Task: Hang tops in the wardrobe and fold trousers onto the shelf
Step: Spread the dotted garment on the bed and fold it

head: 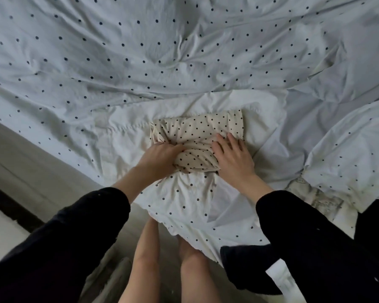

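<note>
1. On the bed, near its front edge, lies one cream garment with black dots (197, 136), folded into a small thick packet. I judge it to be the trousers, but the folds hide its shape, so I cannot be sure.
2. Under it is a white duvet cover with dark dots (118, 51), much wrinkled, and a plain white part of the bedding (123, 136) directly below the packet.
3. Left hand (160, 159): its fingers are curled into the cloth at the near left corner of the packet and grip it.
4. Right hand (232, 154): it lies flat on the right side of the packet, fingers straight and a little spread, pressing down and holding nothing.
5. Step in hand, as I judge it: the last fold is being tucked and flattened, so the folding is almost done.
6. Next move, in my opinion: both hands must go under the packet and lift it level, so that it does not open on the way to the shelf. Neither shelf nor wardrobe is in view.
7. Count: one folded garment, two hands, two black sleeves (79, 232). One dark cloth (247, 265) lies at the bed's edge; what it is I cannot tell.
</note>
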